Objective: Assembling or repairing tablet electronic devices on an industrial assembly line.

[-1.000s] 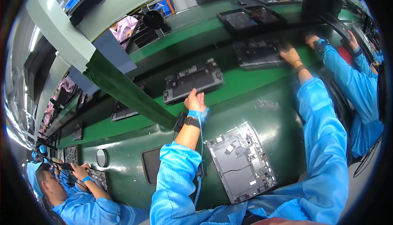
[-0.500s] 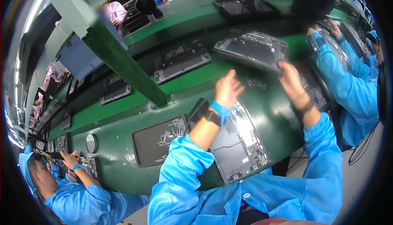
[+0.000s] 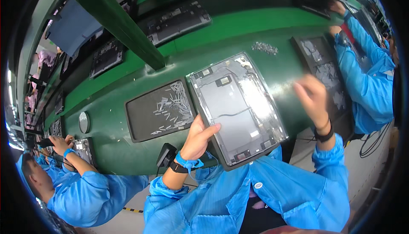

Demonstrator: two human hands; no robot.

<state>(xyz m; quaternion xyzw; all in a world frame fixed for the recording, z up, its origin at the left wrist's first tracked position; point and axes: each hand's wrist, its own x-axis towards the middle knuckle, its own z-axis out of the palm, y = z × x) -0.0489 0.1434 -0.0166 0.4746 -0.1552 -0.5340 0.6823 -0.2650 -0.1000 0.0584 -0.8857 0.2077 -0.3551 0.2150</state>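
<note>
An opened tablet-like housing (image 3: pixel 226 102) lies in front of me, with flat grey panels, a dark cable across them and a shiny strip along its right side. My left hand (image 3: pixel 199 138) grips its left edge, thumb on top and the other fingers partly hidden beneath. To the right of the housing, my right hand (image 3: pixel 313 97) hovers apart from it, blurred, with its thumb held out and nothing visible in it. A dark tray (image 3: pixel 142 117) of small grey strips sits just left of the housing.
Small metallic parts (image 3: pixel 265 48) lie beyond the housing. At right, a dark tray (image 3: pixel 303 48) holds grey pieces beside a co-worker's blue sleeve (image 3: pixel 362 80). A green post (image 3: pixel 119 21) rises at the bench edge; more opened devices (image 3: pixel 179 21) lie behind it. Another person sits at left.
My left hand has come down onto the housing's left edge. My right hand has left the other opened device at the back, which is gone from that spot. The view has tilted down.
</note>
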